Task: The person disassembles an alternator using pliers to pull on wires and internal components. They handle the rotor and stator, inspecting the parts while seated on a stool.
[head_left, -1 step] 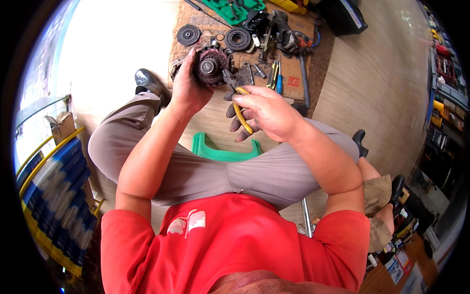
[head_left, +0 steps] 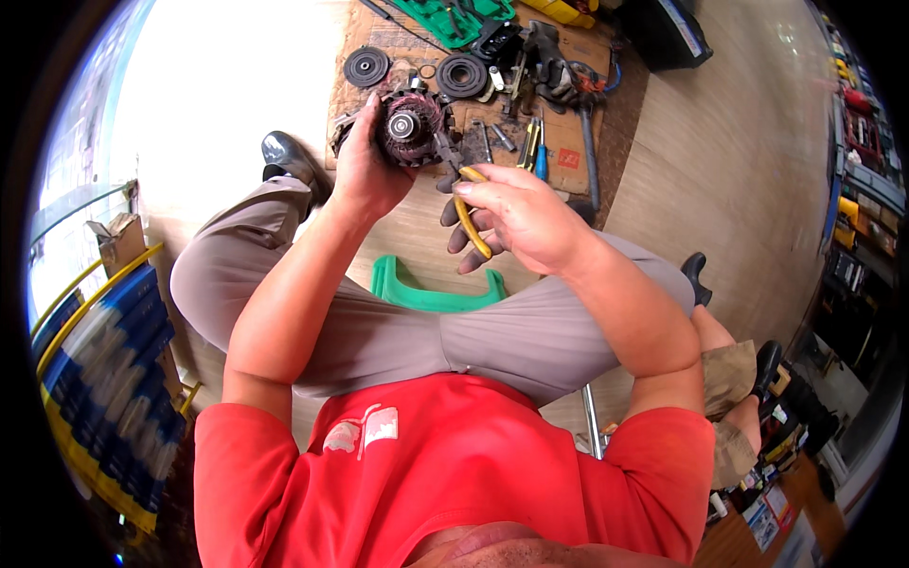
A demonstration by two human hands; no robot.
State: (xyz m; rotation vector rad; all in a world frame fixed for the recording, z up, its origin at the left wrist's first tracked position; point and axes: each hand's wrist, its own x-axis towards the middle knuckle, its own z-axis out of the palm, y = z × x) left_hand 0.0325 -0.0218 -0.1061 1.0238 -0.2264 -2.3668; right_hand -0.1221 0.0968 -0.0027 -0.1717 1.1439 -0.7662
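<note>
My left hand [head_left: 371,168] is wrapped round a grimy motor part [head_left: 405,127] with reddish windings and a shiny round shaft end facing up. In my right hand [head_left: 516,213] is a pair of pliers [head_left: 471,225] with yellow handles. Their dark jaws reach up to the right edge of the motor part; whether they grip anything there is too small to tell. The lower fingers of my right hand look dark and are partly spread below the handles. My left fingertips are hidden behind the part.
Beyond my hands lies a cardboard sheet [head_left: 570,156] with two black discs [head_left: 366,66], a blue-handled screwdriver [head_left: 541,161], a hammer [head_left: 587,151] and dark gloves [head_left: 549,71]. A green tool case [head_left: 454,24] is at the far edge. Between my legs shows a green stool [head_left: 436,298]. A person's leg [head_left: 729,379] is at right.
</note>
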